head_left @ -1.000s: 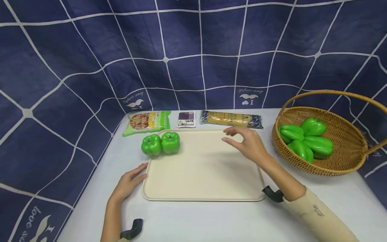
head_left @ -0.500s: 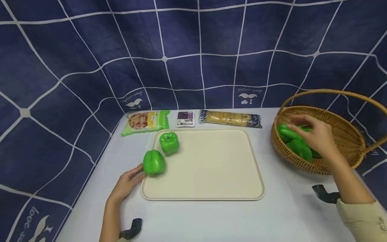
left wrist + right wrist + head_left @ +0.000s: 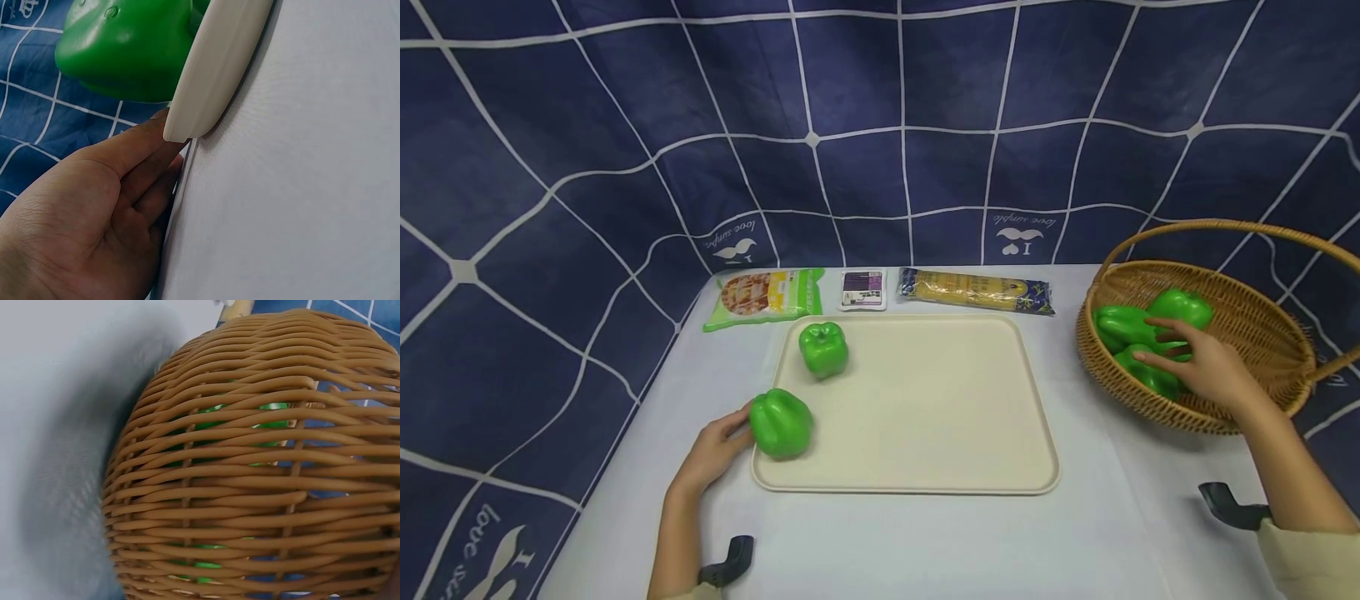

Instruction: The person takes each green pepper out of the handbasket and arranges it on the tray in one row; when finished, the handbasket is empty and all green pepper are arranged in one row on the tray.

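Cream tray (image 3: 925, 417) holds one green pepper (image 3: 823, 350) near its far left corner and another pepper (image 3: 781, 423) lying by its left edge. My left hand (image 3: 709, 457) rests against that edge, fingers extended and touching the tray rim (image 3: 209, 69) beside the nearer pepper (image 3: 131, 50); the hand (image 3: 81, 206) holds nothing. Over the wicker basket (image 3: 1247, 333), my right hand (image 3: 1213, 367) has fingers and thumb around a pepper (image 3: 1167, 343) among several others. The basket wall (image 3: 250, 506) hides most of this grip in the right wrist view.
Behind the tray lie a green food bag (image 3: 767, 296), a small white packet (image 3: 862, 290) and a noodle pack (image 3: 976, 291). The basket's tall handle (image 3: 1232, 225) arches over its far side. A blue checked cloth (image 3: 865, 100) hangs behind.
My right hand has moved from above the tray to the basket, its fingers now around a pepper. One tray pepper has shifted nearer, beside my left hand, which stays at the edge.
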`<move>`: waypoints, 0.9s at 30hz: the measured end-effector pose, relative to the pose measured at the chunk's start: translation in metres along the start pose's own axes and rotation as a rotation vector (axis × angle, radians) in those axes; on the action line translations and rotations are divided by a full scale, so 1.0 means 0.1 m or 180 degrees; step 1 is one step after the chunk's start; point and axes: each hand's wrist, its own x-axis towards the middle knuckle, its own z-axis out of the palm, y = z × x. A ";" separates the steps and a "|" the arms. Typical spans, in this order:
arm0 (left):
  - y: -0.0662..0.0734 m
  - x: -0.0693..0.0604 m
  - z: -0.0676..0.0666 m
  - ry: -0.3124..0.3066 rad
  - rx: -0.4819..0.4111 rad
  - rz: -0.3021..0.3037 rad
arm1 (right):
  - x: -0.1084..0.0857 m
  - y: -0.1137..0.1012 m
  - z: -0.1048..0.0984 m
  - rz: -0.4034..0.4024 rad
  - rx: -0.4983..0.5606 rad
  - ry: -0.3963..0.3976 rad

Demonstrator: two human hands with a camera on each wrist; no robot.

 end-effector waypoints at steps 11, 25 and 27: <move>0.00 -0.01 0.00 0.0027 -0.0024 0.0026 | -0.04 0.10 0.03 0.0185 -0.0140 -0.0244; 0.00 0.02 -0.01 -0.0094 -0.0081 0.0068 | -0.05 0.14 0.02 0.0395 -0.0250 -0.0496; 0.00 0.02 -0.01 -0.0090 -0.0071 0.0053 | -0.05 0.14 0.02 0.0442 -0.0267 -0.0531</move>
